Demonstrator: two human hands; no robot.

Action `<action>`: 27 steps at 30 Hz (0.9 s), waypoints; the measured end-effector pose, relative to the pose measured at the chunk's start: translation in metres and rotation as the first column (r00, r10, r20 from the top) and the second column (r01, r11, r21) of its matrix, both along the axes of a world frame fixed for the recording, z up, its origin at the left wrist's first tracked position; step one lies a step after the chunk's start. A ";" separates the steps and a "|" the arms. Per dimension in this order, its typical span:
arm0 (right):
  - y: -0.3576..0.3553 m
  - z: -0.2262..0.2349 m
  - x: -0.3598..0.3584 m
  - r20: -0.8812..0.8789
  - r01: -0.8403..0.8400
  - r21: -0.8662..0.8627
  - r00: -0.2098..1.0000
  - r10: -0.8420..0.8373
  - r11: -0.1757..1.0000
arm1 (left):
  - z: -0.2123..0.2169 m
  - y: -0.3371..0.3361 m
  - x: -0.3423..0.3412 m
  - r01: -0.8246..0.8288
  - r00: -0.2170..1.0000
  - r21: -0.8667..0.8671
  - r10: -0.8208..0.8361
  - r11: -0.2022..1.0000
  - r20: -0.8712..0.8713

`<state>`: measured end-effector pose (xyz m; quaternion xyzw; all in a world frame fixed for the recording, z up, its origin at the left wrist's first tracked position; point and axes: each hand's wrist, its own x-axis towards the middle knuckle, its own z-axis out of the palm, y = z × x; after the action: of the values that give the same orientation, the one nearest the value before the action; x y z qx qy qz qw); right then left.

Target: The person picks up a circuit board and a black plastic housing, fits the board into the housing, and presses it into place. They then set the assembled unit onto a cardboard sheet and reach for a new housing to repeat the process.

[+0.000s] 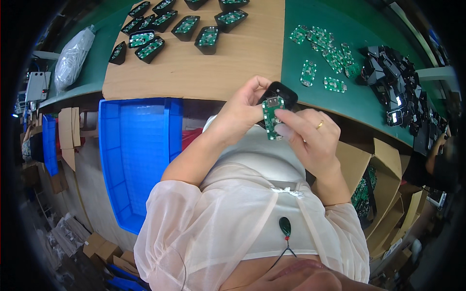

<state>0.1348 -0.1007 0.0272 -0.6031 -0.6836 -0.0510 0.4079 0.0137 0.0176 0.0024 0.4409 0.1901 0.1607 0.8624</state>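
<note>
In front of my body, at the table's near edge, my left hand (247, 107) grips a black plastic housing (285, 95). A green circuit board (272, 116) with a metal port at its upper end lies tilted over the housing's near side. My right hand (312, 135), with a ring on one finger, pinches this board from the right between thumb and fingers. The board hides part of the housing, and whether it sits inside the housing cannot be made out.
Several black housings with boards in them (208, 40) stand on a cardboard sheet (233, 68). Loose circuit boards (307, 72) and a heap of black housings (388, 72) lie to the right. A blue crate (141, 160) is at lower left, an open carton (388, 165) at right.
</note>
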 end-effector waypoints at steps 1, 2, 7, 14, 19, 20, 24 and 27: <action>0.002 -0.003 0.002 -0.004 0.032 0.088 0.999 -0.032 0.996 | 0.001 -0.001 0.002 0.002 1.000 -0.001 -0.002 1.000 -0.002; 0.002 -0.004 0.004 -0.007 0.035 0.086 0.999 -0.034 0.996 | 0.001 -0.003 0.004 -0.026 1.000 0.004 0.026 1.000 0.011; 0.008 -0.013 0.011 0.040 0.041 0.184 0.998 -0.049 0.982 | 0.002 -0.008 0.012 -0.075 0.997 0.075 0.075 0.994 0.010; 0.017 -0.011 0.026 -0.063 0.190 0.098 0.981 -0.185 0.977 | 0.012 -0.005 0.013 -0.091 0.996 -0.066 0.089 0.994 -0.020; 0.031 -0.013 0.024 -0.026 0.141 0.049 0.990 -0.140 0.989 | -0.001 -0.003 0.014 -0.137 0.989 0.073 0.132 0.988 0.065; 0.033 -0.013 0.024 -0.013 0.144 0.042 0.989 -0.144 0.989 | -0.002 -0.003 0.014 -0.174 0.983 0.048 0.171 0.984 0.065; 0.038 -0.015 0.023 -0.020 0.143 0.018 0.989 -0.143 0.989 | -0.004 -0.001 0.015 -0.232 0.972 0.141 0.222 0.962 0.082; 0.040 -0.016 0.020 -0.018 0.141 0.009 0.990 -0.141 0.990 | -0.003 -0.003 0.018 -0.282 0.953 0.150 0.259 0.948 0.155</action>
<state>0.1550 -0.0605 0.0112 -0.6482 -0.6354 -0.0780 0.4123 0.0315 0.0151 -0.0011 0.4710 0.1762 0.3224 0.8020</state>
